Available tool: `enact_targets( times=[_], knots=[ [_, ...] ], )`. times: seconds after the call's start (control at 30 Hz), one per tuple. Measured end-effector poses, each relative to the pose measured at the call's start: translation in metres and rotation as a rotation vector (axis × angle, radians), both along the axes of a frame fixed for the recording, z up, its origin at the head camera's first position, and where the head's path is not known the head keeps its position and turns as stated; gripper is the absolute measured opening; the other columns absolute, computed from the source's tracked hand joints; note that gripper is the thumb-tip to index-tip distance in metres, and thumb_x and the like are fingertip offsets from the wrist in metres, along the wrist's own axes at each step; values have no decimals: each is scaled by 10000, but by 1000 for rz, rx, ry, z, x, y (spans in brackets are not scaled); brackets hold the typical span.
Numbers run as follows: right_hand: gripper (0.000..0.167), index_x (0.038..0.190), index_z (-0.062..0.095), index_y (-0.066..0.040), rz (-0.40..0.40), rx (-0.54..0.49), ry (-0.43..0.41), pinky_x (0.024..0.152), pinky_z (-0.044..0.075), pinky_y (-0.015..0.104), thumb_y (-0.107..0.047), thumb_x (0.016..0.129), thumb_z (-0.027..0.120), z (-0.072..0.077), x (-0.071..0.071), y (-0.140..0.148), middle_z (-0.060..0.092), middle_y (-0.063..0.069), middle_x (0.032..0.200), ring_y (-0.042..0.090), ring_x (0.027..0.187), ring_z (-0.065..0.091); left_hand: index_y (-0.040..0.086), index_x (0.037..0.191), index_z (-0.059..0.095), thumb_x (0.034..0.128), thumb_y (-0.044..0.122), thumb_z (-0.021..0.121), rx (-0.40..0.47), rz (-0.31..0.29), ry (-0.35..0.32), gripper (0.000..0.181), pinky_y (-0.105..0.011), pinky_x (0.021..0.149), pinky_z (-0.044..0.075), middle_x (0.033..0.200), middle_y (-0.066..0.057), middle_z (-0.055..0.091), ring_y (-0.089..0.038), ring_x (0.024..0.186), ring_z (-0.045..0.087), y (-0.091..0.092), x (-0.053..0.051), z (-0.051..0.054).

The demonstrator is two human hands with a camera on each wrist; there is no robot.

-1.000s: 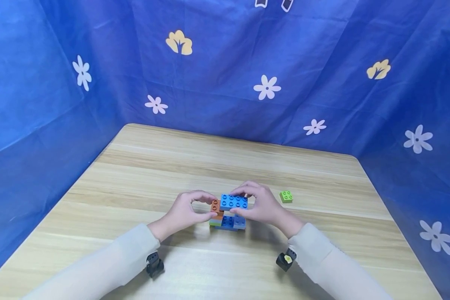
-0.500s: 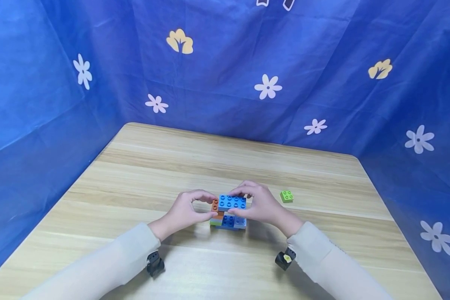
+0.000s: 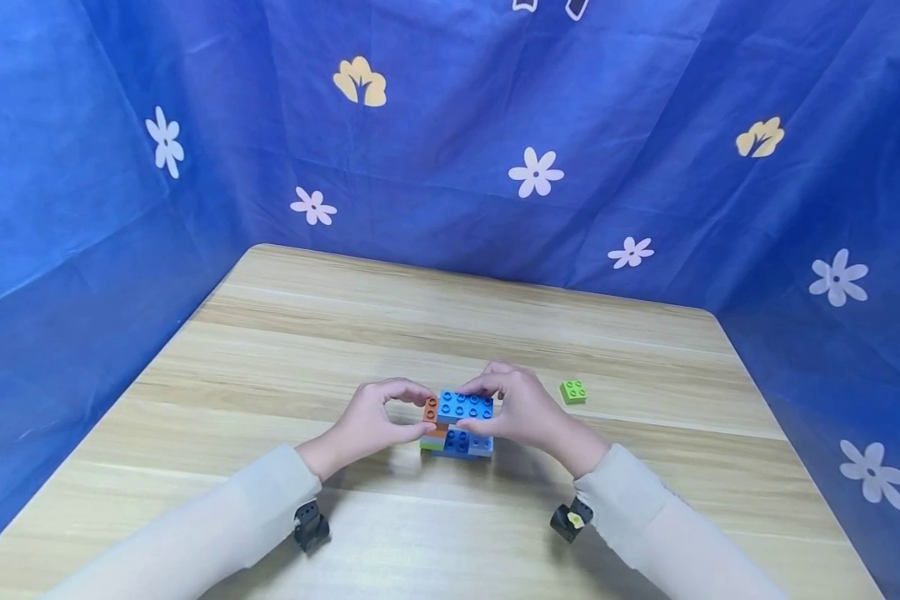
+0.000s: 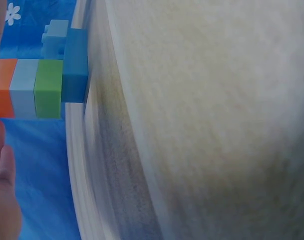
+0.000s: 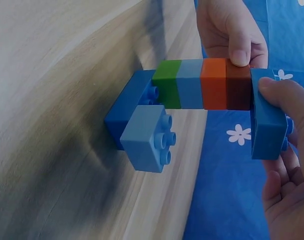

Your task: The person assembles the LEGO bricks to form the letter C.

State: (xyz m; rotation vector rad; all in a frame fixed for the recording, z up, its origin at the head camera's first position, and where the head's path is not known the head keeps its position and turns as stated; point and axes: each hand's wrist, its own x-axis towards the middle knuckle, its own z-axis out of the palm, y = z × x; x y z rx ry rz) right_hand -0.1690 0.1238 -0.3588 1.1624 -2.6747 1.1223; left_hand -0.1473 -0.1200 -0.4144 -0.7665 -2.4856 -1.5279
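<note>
A stack of toy building bricks stands on the table: a blue base brick (image 5: 131, 100), then green (image 5: 166, 84), light blue (image 5: 190, 84), orange (image 5: 213, 84) and brown (image 5: 238, 85) bricks at its left end. Another light blue brick (image 5: 144, 137) sits at the base's right end. My left hand (image 3: 367, 423) pinches the upper stack, its thumb on the brown brick. With thumb and fingers, my right hand (image 3: 528, 410) grips a long blue brick (image 3: 465, 406) at the stack's top. That brick overhangs to the right, above the lower light blue brick; whether its studs are fully joined, I cannot tell.
A loose green brick (image 3: 573, 392) lies on the wooden table (image 3: 330, 308), beyond my right hand. Blue flowered cloth (image 3: 450, 125) hangs behind and along both sides of the table.
The long blue brick has shifted slightly left and a little lower in my right hand, against the top of the stack. My left hand has kept its pinch, nearly still.
</note>
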Motion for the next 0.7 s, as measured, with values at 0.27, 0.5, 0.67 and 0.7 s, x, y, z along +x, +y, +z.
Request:
enact_targets(
  times=[0.27, 0.5, 0.67, 0.7],
  knots=[
    [331, 1016, 745, -121, -3, 2, -15, 555, 457, 215, -236, 722, 845, 2, 0, 0, 581, -93, 817, 67, 688, 501, 121, 1087, 656, 720, 213, 842, -36, -37, -47, 422, -422, 880, 479, 1011, 65, 667, -156, 949, 607, 3, -3, 8],
    [337, 1021, 744, -123, -2, -8, -17, 567, 460, 215, -232, 719, 847, 2, 0, 1, 574, -95, 815, 58, 698, 511, 53, 1118, 637, 702, 164, 852, 59, -23, -107, 482, -487, 924, 446, 1068, -24, 664, -224, 1001, 585, 17, 3, 21],
    [340, 1024, 743, -117, 5, -17, -4, 599, 504, 272, -231, 721, 846, -1, -1, 0, 585, -92, 825, 58, 725, 528, -29, 1074, 630, 713, -11, 804, 133, -8, -100, 401, -526, 899, 454, 1019, -112, 672, -274, 957, 606, 29, 16, 41],
    [340, 1022, 743, -115, 6, -18, -1, 612, 514, 297, -230, 719, 847, -1, -2, 0, 587, -92, 825, 62, 734, 531, -37, 1064, 631, 717, -22, 797, 138, -5, -93, 385, -521, 890, 460, 1006, -116, 674, -268, 941, 609, 30, 18, 44]
  ],
)
